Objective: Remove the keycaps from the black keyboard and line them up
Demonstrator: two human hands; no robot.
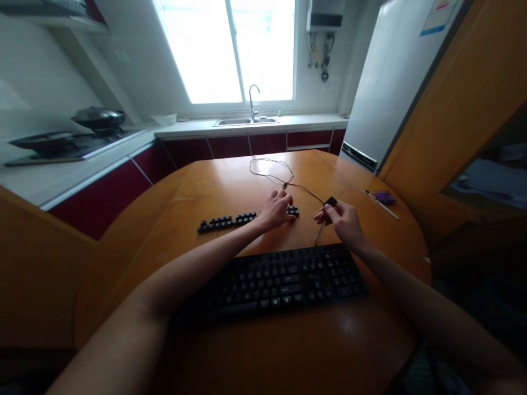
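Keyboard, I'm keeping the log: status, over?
Right hand pinching small black square. Left hand at row of keys. Keyboard flat on table, partly hidden by left forearm.

The table looked like smooth, glossy wood. Toward its near edge, the keyboard seemed matt plastic; toward the far edge, the row of keys seemed plastic too. The tap was smooth, shiny metal.

Head-worn view, forward and downward
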